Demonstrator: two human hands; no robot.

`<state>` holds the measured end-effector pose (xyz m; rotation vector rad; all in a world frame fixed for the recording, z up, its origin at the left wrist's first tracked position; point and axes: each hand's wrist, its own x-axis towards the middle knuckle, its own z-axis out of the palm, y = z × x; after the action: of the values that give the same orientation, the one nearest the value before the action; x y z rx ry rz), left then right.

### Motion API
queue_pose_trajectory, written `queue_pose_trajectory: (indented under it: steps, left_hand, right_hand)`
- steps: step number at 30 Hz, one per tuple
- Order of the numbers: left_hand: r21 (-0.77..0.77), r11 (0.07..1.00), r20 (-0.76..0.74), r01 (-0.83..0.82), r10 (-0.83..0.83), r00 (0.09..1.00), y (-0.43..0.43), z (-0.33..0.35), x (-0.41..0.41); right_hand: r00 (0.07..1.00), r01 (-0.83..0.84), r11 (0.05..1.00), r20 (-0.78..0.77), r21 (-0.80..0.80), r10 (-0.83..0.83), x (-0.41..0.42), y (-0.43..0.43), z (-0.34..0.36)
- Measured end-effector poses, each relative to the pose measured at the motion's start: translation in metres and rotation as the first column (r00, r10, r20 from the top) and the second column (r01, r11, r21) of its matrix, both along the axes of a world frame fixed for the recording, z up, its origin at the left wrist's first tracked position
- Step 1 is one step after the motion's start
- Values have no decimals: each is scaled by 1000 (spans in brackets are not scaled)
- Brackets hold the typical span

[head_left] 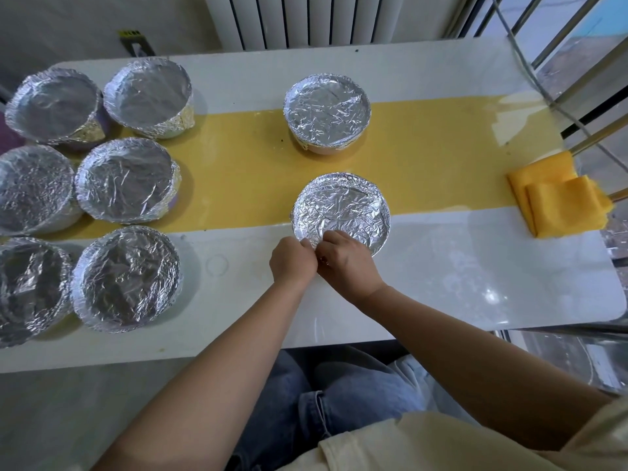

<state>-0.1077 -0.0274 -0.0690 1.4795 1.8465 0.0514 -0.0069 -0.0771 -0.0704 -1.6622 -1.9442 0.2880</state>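
Observation:
A round bowl covered with crinkled silver foil (343, 209) sits in the middle of the white table (475, 283), half on its yellow stripe. Both of my hands meet at the bowl's near rim. My left hand (292, 261) pinches the foil edge with curled fingers. My right hand (346, 263) pinches the same edge just to the right, and a bit of foil shows between the two hands. A second foil-covered bowl (327, 112) stands farther back on the stripe.
Several more foil-covered bowls (127, 180) crowd the table's left side in two columns. A folded yellow cloth (560, 198) lies at the right edge. A white radiator (306, 18) stands behind the table, and metal rails run along the right.

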Motion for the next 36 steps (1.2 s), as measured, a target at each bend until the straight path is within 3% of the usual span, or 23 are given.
queue_pose_trajectory:
  steps: [12, 21, 36]
  left_hand:
    - [16, 998, 53, 65, -66, 996, 26, 3, -16]
    - [20, 997, 51, 77, -78, 996, 29, 1, -16]
    - [1, 994, 68, 106, -106, 992, 29, 2, -18]
  right_hand:
    - [996, -76, 997, 46, -10, 77, 16, -10, -1]
    - [980, -3, 999, 197, 32, -3, 5, -2, -3]
    - [996, 87, 982, 46, -165, -81, -7, 9, 4]
